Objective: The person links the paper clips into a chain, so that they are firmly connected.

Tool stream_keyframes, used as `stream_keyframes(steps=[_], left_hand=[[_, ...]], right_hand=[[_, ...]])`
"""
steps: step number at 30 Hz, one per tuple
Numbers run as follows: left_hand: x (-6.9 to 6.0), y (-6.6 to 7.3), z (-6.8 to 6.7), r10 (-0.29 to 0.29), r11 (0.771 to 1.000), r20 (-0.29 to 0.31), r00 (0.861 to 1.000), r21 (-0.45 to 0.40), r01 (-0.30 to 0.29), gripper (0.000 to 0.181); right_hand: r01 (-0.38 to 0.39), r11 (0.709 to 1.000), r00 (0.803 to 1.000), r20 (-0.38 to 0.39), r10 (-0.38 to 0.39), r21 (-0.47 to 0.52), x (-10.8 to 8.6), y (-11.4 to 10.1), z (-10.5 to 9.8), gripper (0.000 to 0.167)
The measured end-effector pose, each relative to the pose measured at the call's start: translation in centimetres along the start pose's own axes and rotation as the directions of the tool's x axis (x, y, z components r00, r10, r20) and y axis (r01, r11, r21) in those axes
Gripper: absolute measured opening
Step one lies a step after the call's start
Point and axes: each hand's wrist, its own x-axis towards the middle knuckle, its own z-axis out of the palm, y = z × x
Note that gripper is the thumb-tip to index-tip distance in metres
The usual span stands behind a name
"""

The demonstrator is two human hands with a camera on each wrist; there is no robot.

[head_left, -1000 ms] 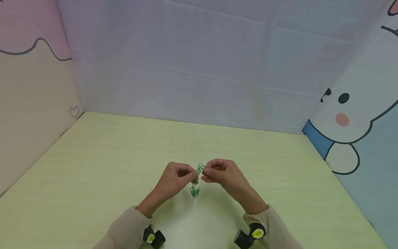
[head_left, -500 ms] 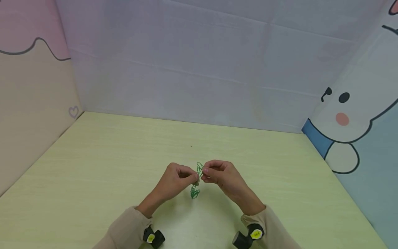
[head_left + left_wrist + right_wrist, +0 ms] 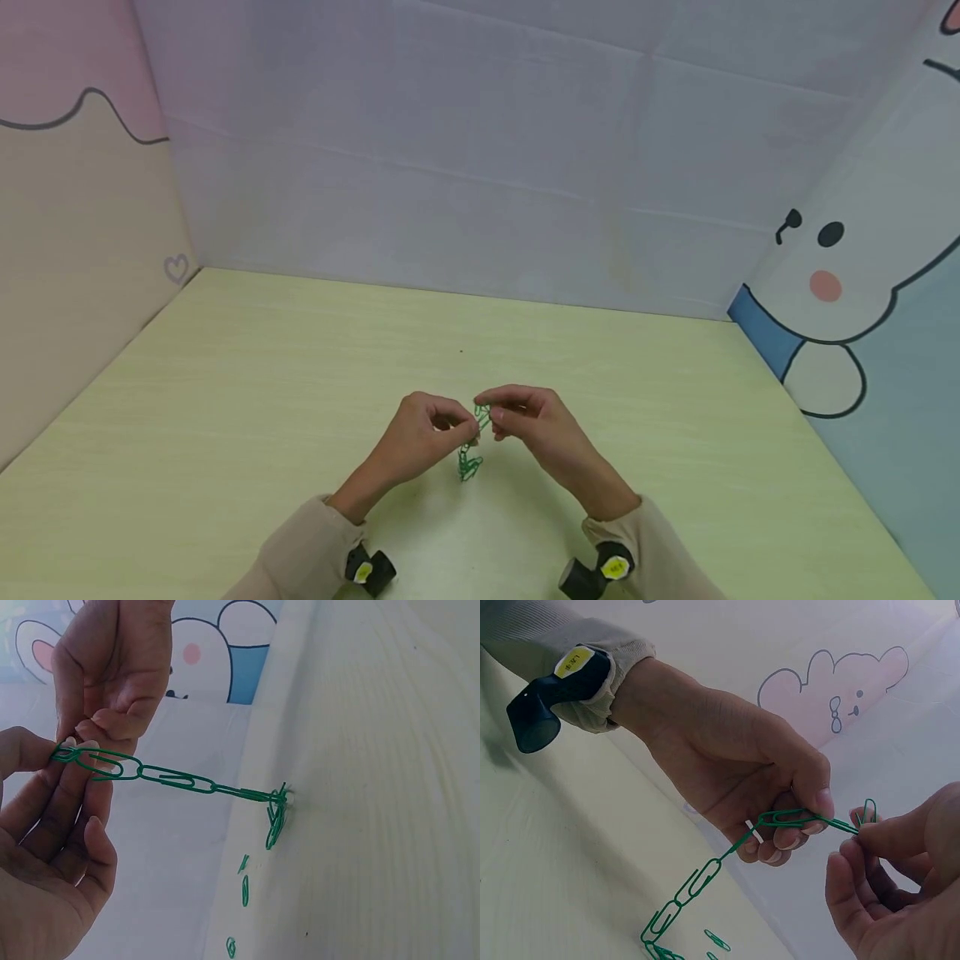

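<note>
A chain of linked green paper clips (image 3: 176,778) hangs from my left hand (image 3: 431,429). Thumb and fingertips pinch it near its upper end. In the left wrist view its lower links bunch up against the pale tabletop. Close by on the right, my right hand (image 3: 532,421) pinches a green paper clip (image 3: 845,825) at the top of the chain. Another clip end (image 3: 870,810) sticks up beside the right fingertips. How these top clips are joined is partly hidden by the fingers.
Several loose green paper clips lie on the table (image 3: 300,358) near the chain's end, one of them a loose clip (image 3: 245,890). A pale cloth wall (image 3: 450,150) stands behind. Cartoon-printed panels (image 3: 832,283) border the sides.
My right hand has shifted slightly left, and its index finger now reaches over the top of the upper clips. The left hand keeps its pinch on the chain, almost still.
</note>
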Motion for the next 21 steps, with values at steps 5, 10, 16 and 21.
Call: stream_keyframes(steps=[5,10,16,21], left_hand=[[0.0,-0.1,0.1,0.008,1.000,-0.010,1.000,0.021,-0.007,0.016],[0.0,-0.1,0.0,0.003,1.000,-0.020,1.000,0.031,-0.002,0.016],[0.0,0.1,-0.2,-0.012,0.999,-0.030,0.999,0.029,0.012,0.017],[0.0,0.1,-0.5,-0.021,0.999,-0.044,0.999,0.035,0.023,0.016]], right_hand=[[0.018,1.000,1.000,-0.007,-0.018,-0.004,0.0,0.1,-0.3,0.019],[0.011,1.000,0.999,-0.046,-0.012,-0.026,-0.1,0.1,-0.8,0.012],[0.012,0.997,0.996,-0.090,-0.019,-0.077,-0.2,-0.2,-1.3,0.027],[-0.009,0.993,0.992,-0.129,-0.006,-0.116,-0.2,-0.5,-1.6,0.026]])
